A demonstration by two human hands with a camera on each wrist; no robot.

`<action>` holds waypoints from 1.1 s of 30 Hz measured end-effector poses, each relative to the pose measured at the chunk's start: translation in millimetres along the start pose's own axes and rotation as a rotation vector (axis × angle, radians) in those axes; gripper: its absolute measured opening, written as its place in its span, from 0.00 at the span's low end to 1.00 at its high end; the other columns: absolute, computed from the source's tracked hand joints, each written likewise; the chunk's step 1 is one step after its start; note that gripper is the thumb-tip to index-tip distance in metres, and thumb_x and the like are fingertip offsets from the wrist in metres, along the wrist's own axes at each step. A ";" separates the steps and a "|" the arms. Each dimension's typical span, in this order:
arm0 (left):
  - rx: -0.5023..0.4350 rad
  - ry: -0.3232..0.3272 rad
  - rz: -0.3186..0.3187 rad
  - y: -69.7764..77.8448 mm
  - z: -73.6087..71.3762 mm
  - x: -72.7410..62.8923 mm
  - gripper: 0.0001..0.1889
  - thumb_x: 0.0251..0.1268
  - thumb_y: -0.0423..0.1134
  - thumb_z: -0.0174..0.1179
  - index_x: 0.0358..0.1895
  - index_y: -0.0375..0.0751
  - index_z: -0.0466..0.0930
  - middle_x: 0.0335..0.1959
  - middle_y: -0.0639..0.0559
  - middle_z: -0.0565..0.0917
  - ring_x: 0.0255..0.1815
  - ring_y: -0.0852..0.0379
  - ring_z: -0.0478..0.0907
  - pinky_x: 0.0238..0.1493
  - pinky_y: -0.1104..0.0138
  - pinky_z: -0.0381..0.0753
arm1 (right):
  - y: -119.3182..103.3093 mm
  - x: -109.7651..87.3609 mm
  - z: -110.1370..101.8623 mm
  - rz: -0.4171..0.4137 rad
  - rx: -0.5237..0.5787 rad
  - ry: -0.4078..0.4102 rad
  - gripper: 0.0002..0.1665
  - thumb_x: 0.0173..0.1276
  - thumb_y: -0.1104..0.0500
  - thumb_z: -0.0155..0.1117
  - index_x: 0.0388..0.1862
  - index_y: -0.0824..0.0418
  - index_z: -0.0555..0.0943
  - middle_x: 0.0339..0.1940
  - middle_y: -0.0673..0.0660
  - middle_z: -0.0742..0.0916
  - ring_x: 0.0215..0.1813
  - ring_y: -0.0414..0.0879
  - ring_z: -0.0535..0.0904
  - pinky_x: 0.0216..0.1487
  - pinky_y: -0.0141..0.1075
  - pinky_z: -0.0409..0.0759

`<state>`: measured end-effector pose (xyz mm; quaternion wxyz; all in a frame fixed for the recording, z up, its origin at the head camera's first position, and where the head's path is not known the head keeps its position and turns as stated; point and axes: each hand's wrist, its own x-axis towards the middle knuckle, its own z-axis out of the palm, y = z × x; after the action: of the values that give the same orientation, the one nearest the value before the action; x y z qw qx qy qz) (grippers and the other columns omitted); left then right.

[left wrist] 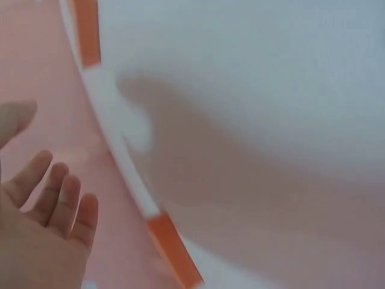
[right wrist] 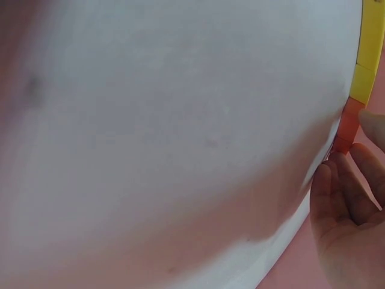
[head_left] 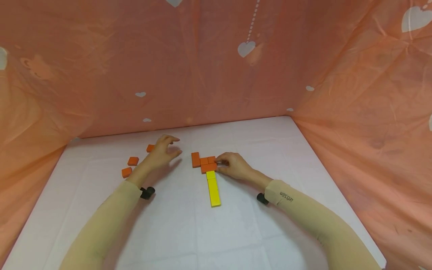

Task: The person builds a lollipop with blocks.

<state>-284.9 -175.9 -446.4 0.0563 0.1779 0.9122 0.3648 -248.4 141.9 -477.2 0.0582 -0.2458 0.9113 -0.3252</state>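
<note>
My right hand [head_left: 236, 165] is at the right end of a flat cluster of orange blocks, its index finger and thumb bent about the end. Its index fingertip meets a small square orange block [head_left: 211, 159]; the thumb is by the longer orange block [head_left: 208, 168] in front of it. Another square orange block [head_left: 204, 161] and an upright orange rectangle [head_left: 195, 159] adjoin on the left. A small yellow block [head_left: 210, 175] and a long yellow block [head_left: 214, 192] run toward me. Left of the cluster, my left hand [head_left: 161, 153] hovers with spread, relaxed fingers and holds nothing.
Loose orange blocks lie left of my left hand: one [head_left: 150, 148] partly behind it, one [head_left: 133, 161] farther left and one [head_left: 126, 172] nearer me. A white-covered table [head_left: 236, 232] carries everything. Pink cloth [head_left: 216, 75] with white hearts hangs behind and at the sides.
</note>
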 end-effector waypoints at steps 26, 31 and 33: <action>0.264 0.048 -0.250 -55.0 -37.2 -14.7 0.42 0.69 0.58 0.65 0.69 0.22 0.67 0.63 0.25 0.68 0.61 0.31 0.65 0.59 0.40 0.71 | 1.6 1.5 0.5 -0.016 -0.008 0.002 0.20 0.71 0.58 0.73 0.59 0.62 0.86 0.58 0.57 0.88 0.57 0.49 0.83 0.61 0.43 0.82; 0.261 0.061 -0.272 -57.8 -35.0 -12.9 0.41 0.69 0.61 0.63 0.66 0.25 0.69 0.60 0.28 0.69 0.58 0.33 0.66 0.55 0.41 0.72 | 0.4 0.9 0.1 -0.009 -0.003 -0.002 0.20 0.71 0.58 0.73 0.59 0.62 0.86 0.58 0.57 0.88 0.57 0.49 0.83 0.62 0.43 0.82; 0.264 0.066 -0.273 -58.0 -34.3 -11.7 0.40 0.69 0.61 0.63 0.65 0.25 0.70 0.60 0.28 0.69 0.58 0.33 0.66 0.55 0.41 0.72 | 0.1 0.5 -0.4 -0.007 -0.003 0.000 0.20 0.71 0.58 0.73 0.59 0.62 0.86 0.58 0.57 0.88 0.57 0.50 0.83 0.62 0.43 0.82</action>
<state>-298.5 -241.2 -461.5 0.0516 0.0464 0.9691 0.2366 -249.0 142.0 -476.9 0.0566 -0.2492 0.9108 -0.3243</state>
